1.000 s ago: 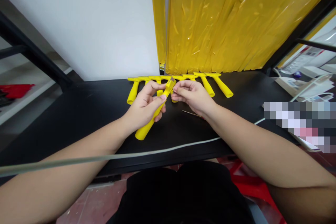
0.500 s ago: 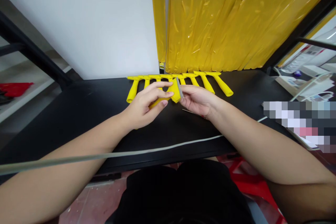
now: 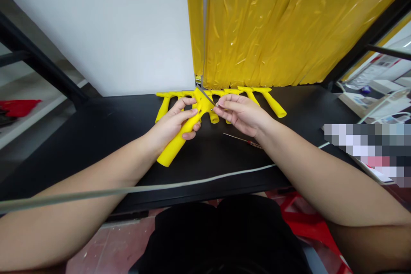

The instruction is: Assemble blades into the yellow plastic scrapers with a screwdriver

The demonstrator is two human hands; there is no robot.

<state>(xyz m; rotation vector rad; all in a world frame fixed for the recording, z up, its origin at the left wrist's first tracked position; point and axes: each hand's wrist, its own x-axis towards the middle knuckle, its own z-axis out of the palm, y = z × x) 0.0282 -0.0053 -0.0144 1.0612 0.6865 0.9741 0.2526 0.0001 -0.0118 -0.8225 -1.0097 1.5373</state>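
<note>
My left hand (image 3: 176, 122) is closed around the handle of a yellow squeegee (image 3: 173, 147), a T-shaped tool with a hollow tubular handle and a thin grey blade along its head. The handle slants down toward me, and the head points up and right. At the right end of the blade, my right hand (image 3: 240, 111) has thumb and fingers pinched together. Something small and shiny shows at its fingertips, too small to name. Behind my hands, several similar yellow squeegees (image 3: 271, 102) lie in a row. A thin screwdriver (image 3: 247, 141) with a reddish handle lies below my right hand, partly covered by it.
The black tabletop (image 3: 112, 132) bears the tools. A white panel (image 3: 128, 30) and a yellow plastic-wrapped panel (image 3: 272, 30) stand behind. A pale cord (image 3: 205, 180) crosses in front, over my left forearm. Black frame bars (image 3: 41, 60) rise at both sides.
The squeegee has been turned so that its handle now shows toward me and its blade faces up and right. My right fingers have closed into a pinch at the blade's end.
</note>
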